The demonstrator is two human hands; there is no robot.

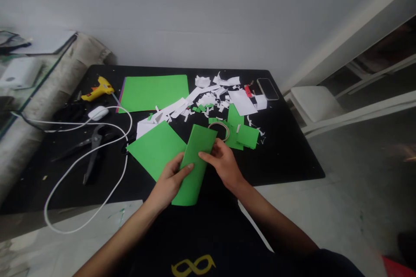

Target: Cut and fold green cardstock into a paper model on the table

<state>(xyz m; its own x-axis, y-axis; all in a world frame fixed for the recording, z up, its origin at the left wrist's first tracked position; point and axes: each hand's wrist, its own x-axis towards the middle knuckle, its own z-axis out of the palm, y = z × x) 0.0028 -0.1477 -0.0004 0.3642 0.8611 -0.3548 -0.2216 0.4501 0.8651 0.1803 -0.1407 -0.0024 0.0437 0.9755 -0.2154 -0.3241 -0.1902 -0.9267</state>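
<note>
My clearest lane runs right of the right hand (226,160), over bare tabletop (282,156) to the near right corner. Just beyond that hand I face a thin ring (228,131), green pieces (248,136) and strewn white scraps (243,102), backed by the wall (169,30). On my left, a white cable (131,123) crosses the shears (96,138) and loops past the near edge, blocking a low pass.

Over there, a dark-screened phone (268,89) lies on the black table (286,156), a white seat (313,103) off to its right.
</note>
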